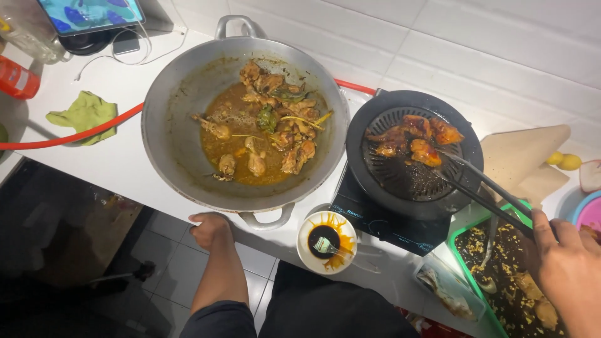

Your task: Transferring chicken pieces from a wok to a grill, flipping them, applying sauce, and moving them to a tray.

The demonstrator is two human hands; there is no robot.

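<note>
- The right hand (566,263), at the lower right of the frame, is clenched round the handles of long metal tongs (485,191), whose tips reach up and left to the edge of the chicken pieces (416,138)
- Those browned, glazed pieces sit together on the upper part of a round black grill pan (375,181), right of centre, which stands on a flat black cooker (375,222)
- The left hand (210,228), at lower centre, rests curled on the counter edge just below the near handle of the big metal wok (175,144); it grips nothing that can be seen
- The wok, upper centre, holds more chicken in brown sauce with leaves and stalks
- Between the two pans, lower down, a small white bowl of dark sauce (325,241) has a brush lying in it
- A green tray (507,281) with crumbs and scraps lies at the lower right, under the right wrist
- A green cloth (84,116) lies at the left, with a red hose running past it
- The step in hand looks like turning the meat on the grill; the next move would call for closing the tips on one piece without tearing its glaze
</note>
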